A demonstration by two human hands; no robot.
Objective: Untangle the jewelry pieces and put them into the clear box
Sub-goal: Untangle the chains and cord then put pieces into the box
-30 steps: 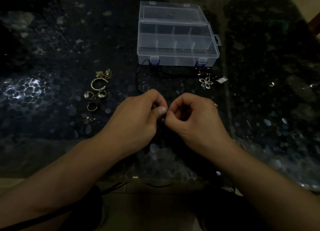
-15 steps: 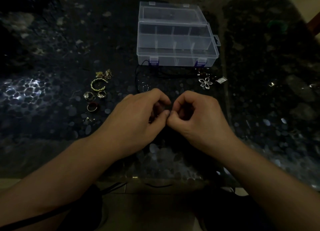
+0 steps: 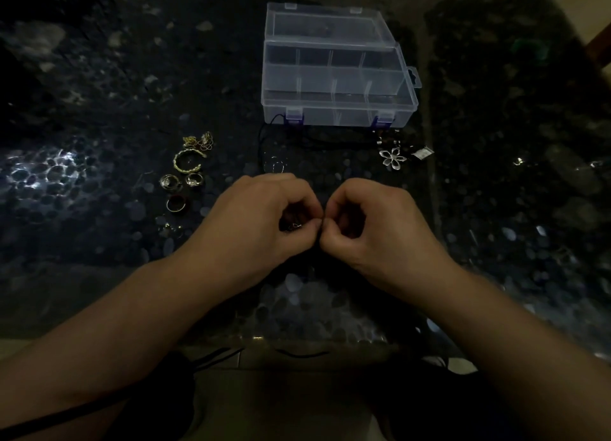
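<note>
A small jewelry piece (image 3: 294, 225), too dim to identify, sits pinched between my left hand (image 3: 264, 219) and my right hand (image 3: 373, 222), fingertips of both curled tight and meeting over it, just in front of the clear box (image 3: 334, 109). The box stands open, and its compartments look empty as far as I can tell. To the box's front left lie a gold bangle (image 3: 187, 161) and several rings (image 3: 180, 182); at its front right, a silver flower pendant (image 3: 392, 157); a black cord (image 3: 271, 143) trails from its front edge. By my judgement the sorting has barely begun, with nearly everything left to stow.
</note>
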